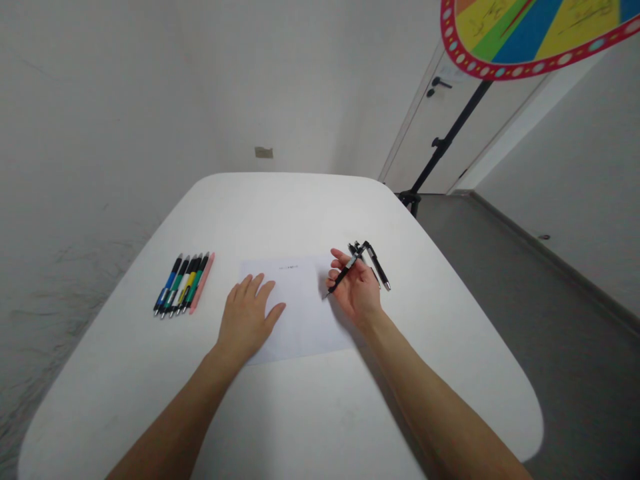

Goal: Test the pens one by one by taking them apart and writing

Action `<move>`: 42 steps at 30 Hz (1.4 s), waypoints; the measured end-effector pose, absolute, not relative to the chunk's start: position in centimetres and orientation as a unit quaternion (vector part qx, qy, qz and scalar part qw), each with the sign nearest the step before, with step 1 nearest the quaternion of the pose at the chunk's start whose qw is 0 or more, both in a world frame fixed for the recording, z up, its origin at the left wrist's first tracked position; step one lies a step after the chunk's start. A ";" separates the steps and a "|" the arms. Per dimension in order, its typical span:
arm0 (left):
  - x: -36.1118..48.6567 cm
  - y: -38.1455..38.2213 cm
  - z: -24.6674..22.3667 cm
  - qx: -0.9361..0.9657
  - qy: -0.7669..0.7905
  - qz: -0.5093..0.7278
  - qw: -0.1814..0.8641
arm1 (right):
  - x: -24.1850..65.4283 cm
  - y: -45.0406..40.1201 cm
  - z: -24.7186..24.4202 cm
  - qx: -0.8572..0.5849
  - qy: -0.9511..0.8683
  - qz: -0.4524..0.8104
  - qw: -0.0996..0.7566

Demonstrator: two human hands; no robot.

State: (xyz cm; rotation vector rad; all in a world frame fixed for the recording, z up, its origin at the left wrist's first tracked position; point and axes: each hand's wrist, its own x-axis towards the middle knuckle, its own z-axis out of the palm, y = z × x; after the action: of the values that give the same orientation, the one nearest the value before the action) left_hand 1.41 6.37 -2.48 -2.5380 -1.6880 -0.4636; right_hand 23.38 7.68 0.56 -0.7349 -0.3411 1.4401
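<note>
got a colorful wheel [530,40] on a black stand [445,143], pale door [480,127] behind, little plate [264,153] on the wall [300,80]

Your paper [305,317] is white with a faint lilac tint and small dark marks. The pen [346,270] you hold over its right side is black and silvery grey. Left of the paper, going toward it, you have a blue pen [169,285], a green pen [175,288], a white pen, a yellow pen, another green pen, all with black ends, and a pink pen [202,285]. Beneath the paper, your table [280,213] is plain white. Beyond the paper to the right, the wheel [530,32] shows yellow, green, blue and orange wedges inside a red, pale-dotted rim.
</note>
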 end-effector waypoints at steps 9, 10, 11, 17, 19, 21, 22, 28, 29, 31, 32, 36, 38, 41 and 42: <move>1.3 6.4 -2.6 -0.823 -0.546 -0.154 0.027 | 26.3 8.3 -0.5 -0.611 -0.433 0.218 0.626; 1.3 6.4 -2.5 -0.823 -0.547 -0.150 0.028 | 26.9 8.3 -0.5 -0.633 -0.452 0.173 0.604; 1.3 6.4 -2.5 -0.824 -0.547 -0.145 0.028 | 27.5 8.3 -0.4 -0.651 -0.466 0.137 0.583; 1.4 6.4 -2.5 -0.825 -0.546 -0.142 0.030 | 28.7 8.4 -0.6 -0.741 -0.570 0.024 0.355; 1.3 6.4 -2.6 -0.825 -0.545 -0.149 0.030 | 28.4 8.5 -0.9 -0.751 -0.592 -0.001 0.292; 1.3 6.4 -2.6 -0.824 -0.544 -0.153 0.031 | 28.3 8.6 -1.1 -0.756 -0.603 -0.025 0.253; 1.3 6.4 -2.6 -0.824 -0.544 -0.154 0.032 | 28.2 8.6 -1.2 -0.757 -0.607 -0.035 0.239; 1.2 6.4 -2.7 -0.824 -0.546 -0.147 0.031 | 28.3 8.6 -1.5 -0.753 -0.621 -0.062 0.208; 1.2 6.5 -2.7 -0.824 -0.546 -0.149 0.030 | 28.3 8.6 -1.5 -0.753 -0.622 -0.062 0.208; 1.2 6.5 -2.9 -0.824 -0.544 -0.154 0.029 | 28.3 8.7 -1.6 -0.752 -0.622 -0.064 0.208; 1.2 6.5 -2.9 -0.824 -0.544 -0.157 0.029 | 28.3 8.7 -1.7 -0.753 -0.622 -0.065 0.207; 1.2 6.5 -2.8 -0.823 -0.544 -0.160 0.025 | 28.5 8.8 -1.8 -0.758 -0.617 -0.068 0.201; 1.2 6.5 -2.7 -0.823 -0.546 -0.157 0.022 | 28.5 8.9 -1.8 -0.760 -0.614 -0.065 0.204; 1.2 6.4 -2.6 -0.823 -0.547 -0.153 0.019 | 28.6 9.0 -1.9 -0.760 -0.610 -0.062 0.215; 1.2 6.4 -2.7 -0.823 -0.547 -0.153 0.018 | 28.6 9.0 -1.9 -0.761 -0.608 -0.062 0.219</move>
State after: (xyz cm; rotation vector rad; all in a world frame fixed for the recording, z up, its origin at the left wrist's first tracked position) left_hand 1.23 6.40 -2.68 -2.5554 -1.6975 -0.4766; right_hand 28.58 8.96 -1.91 -2.1046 -1.6818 -0.1719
